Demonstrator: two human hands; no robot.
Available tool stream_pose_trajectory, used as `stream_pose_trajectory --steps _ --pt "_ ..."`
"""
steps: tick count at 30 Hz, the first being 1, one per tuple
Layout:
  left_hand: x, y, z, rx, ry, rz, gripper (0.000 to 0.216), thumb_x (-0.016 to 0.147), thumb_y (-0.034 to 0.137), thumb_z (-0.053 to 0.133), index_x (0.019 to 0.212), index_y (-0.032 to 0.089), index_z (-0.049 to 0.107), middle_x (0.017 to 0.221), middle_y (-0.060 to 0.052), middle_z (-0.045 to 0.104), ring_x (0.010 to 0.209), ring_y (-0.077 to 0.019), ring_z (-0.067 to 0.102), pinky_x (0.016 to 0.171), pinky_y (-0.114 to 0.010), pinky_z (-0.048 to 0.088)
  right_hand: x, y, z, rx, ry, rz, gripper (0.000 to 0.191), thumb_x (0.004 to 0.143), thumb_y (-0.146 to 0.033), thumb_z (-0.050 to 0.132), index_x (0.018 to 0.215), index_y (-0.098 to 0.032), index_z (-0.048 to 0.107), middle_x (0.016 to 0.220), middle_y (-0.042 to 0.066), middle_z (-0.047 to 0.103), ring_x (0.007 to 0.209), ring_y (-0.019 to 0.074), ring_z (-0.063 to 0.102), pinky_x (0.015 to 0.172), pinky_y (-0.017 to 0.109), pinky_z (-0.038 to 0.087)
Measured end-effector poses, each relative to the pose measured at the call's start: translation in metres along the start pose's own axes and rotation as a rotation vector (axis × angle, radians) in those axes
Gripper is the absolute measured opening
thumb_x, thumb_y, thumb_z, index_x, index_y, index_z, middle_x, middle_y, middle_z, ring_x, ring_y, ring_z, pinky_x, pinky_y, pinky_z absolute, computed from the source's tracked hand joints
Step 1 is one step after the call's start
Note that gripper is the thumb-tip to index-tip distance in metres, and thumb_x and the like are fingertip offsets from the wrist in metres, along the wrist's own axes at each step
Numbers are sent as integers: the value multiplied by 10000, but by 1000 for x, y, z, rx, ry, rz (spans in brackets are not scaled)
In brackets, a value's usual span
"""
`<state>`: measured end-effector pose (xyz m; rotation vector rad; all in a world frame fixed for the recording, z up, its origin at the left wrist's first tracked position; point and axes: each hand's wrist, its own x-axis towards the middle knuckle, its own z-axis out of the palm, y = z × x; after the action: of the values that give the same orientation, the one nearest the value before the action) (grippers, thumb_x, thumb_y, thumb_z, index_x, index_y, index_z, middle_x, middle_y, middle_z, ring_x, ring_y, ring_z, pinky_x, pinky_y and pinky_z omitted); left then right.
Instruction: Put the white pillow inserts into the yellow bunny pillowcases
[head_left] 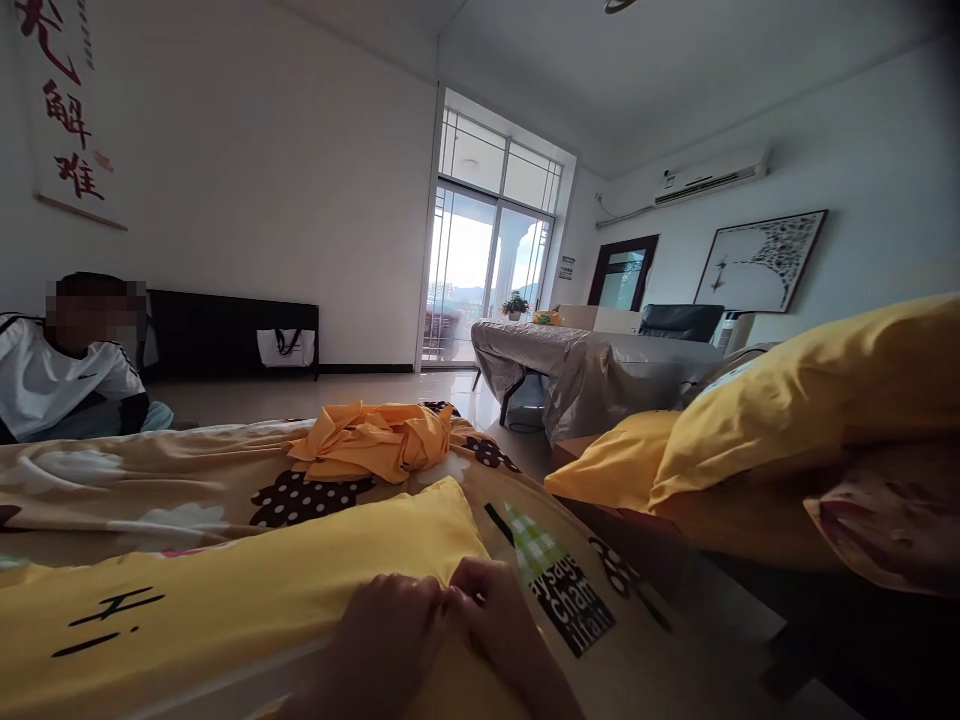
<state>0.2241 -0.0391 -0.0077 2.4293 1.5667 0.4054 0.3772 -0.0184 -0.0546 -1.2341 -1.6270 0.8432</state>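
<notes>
Both hands, left hand (386, 630) and right hand (499, 625), pinch the yellow fabric pillowcase (225, 600) at its edge. Judging by this, closing that edge is underway; next comes a firm, even tug.

Bright glare from the balcony door (480, 280); dim foreground, warped edges.

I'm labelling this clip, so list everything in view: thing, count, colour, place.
Yellow fabric pillow: one, yellow with black marks, near foreground under the hands.
Crumpled orange cloth: one, orange, on the patterned bedsheet.
Patterned bedsheet: one, cream with dark spots, across the bed.
Stacked yellow pillows: two, yellow, right side.
Grey covered table: one, grey, mid-room.
Seated person: one, white top, far left.
Left hand: one, pinching the pillow's edge.
Right hand: one, pinching beside it.
</notes>
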Motion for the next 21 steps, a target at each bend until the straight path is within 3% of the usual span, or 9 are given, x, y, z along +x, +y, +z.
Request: stream_pose_trajectory --steps 6,14,21 --pt "1 3 -10 -52 -86 7 334 860 275 389 820 228 717 876 -55 727 839 -220 660 689 -298 427 -3 1 1 -32 25 27 125 634 -224 524 534 -175 467 539 -51 414 576 95 386 537 222 305" --pt "4 0 0 -10 -18 -17 332 850 234 381 777 206 704 840 -61 725 790 -208 663 679 -294 426 -2 4 2 -32 12 0 84 634 -202 502 558 -171 493 549 -45 443 582 97 403 536 222 301" --pt "3 -8 6 120 13 182 367 893 176 318 841 200 681 842 -61 715 793 -232 664 715 -332 441 -3 4 0 -28 6 -12 95 657 -218 520 576 -168 506 554 -43 449 587 102 408 546 227 303"
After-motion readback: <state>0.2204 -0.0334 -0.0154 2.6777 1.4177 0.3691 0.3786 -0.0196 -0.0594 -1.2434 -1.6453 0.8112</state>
